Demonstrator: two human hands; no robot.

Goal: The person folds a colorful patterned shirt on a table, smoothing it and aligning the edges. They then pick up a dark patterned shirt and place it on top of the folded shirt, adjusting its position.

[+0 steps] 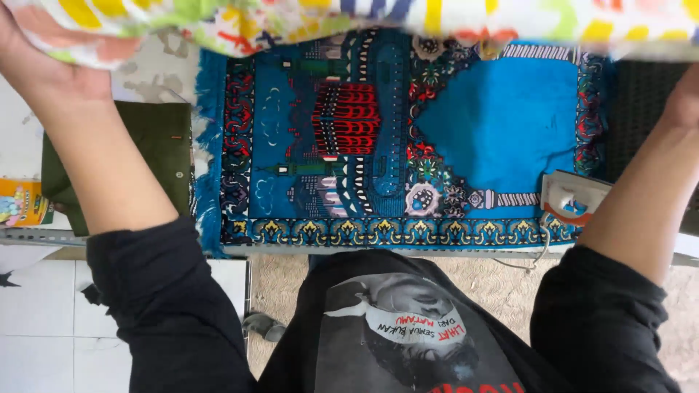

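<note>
Overhead, both hands lift a patterned cloth (pixel 378 18) above the blue rug (pixel 502 116): left hand (pixel 44 62) grips its edge; right hand's (pixel 684 98) grip cannot be told. An iron (pixel 571 198) rests on the rug.

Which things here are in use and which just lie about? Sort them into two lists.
In use: colourful patterned cloth, held up by left hand and right hand; blue patterned mat beneath it; iron on the mat.

Lying about: green garment; yellow packet.
</note>
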